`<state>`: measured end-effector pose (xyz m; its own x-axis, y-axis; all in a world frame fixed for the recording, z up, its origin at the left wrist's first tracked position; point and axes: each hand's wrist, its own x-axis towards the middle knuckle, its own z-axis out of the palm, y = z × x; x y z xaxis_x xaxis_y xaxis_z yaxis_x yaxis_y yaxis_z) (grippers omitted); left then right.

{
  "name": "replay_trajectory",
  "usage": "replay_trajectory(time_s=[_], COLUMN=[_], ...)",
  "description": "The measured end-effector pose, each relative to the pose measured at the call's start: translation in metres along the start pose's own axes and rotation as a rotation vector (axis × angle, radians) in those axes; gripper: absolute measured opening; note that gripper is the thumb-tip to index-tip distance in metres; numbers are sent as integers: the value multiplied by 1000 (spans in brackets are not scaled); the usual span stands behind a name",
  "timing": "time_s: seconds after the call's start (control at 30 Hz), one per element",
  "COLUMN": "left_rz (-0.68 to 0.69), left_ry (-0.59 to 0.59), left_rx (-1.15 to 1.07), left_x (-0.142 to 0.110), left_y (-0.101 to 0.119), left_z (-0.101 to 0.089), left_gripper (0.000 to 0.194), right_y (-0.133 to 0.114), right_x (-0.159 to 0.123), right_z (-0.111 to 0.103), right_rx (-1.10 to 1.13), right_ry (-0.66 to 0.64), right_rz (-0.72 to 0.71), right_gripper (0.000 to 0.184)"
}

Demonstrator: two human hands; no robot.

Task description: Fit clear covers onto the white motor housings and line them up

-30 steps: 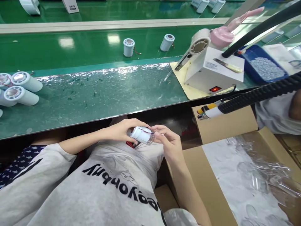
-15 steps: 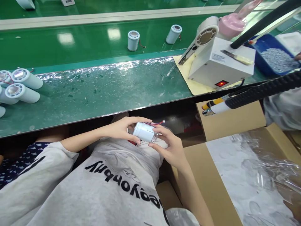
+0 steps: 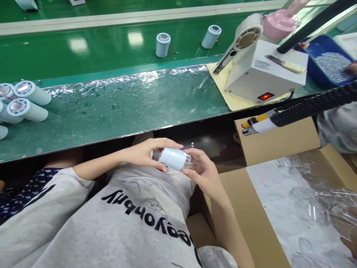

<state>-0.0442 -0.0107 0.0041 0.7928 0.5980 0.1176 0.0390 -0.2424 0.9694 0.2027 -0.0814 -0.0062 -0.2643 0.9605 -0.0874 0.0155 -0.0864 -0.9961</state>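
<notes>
Below the table's edge, over my lap, both hands grip a small white cylinder (image 3: 175, 158) with a clear end piece and thin red wires at its right end. My left hand (image 3: 145, 152) wraps its fingers round the left end. My right hand (image 3: 203, 172) cups the clear right end from below, fingers curled on it. The cylinder lies roughly level, tilted slightly down to the right.
Several white cylinders (image 3: 23, 102) lie at the table's left edge; two more (image 3: 163, 44) stand on the green belt. A white box machine (image 3: 262, 72) sits at right with a blue tray (image 3: 326, 63) behind. An open cardboard box (image 3: 251, 216) with clear plastic is beside my right arm. Another person's sleeve (image 3: 337, 126) is at far right.
The cylinder has turned in my hands, and the red wires now stick out at its upper right. My right hand has shifted from the side to under the clear end.
</notes>
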Motion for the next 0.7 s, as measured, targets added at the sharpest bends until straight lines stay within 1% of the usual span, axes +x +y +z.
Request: replay_trajectory(time_s=[0.23,0.4,0.57,0.7], left_rz=[23,59,54,57], left_ry=[2,-4,-8,-24], left_rx=[15,23,34,33], left_x=[0,0,-1,-1], left_y=[-3,-4,-3,-3], left_z=[0,1,1,1], left_gripper=[69,70,70,71], right_y=[6,8,8,4], right_x=[3,5,6,8], right_z=[2,6,10,13], right_rx=[102,254,308,348], right_ry=[-2,-2,29,1], right_rz=[92,179,313,382], right_gripper=[50,50,64,70])
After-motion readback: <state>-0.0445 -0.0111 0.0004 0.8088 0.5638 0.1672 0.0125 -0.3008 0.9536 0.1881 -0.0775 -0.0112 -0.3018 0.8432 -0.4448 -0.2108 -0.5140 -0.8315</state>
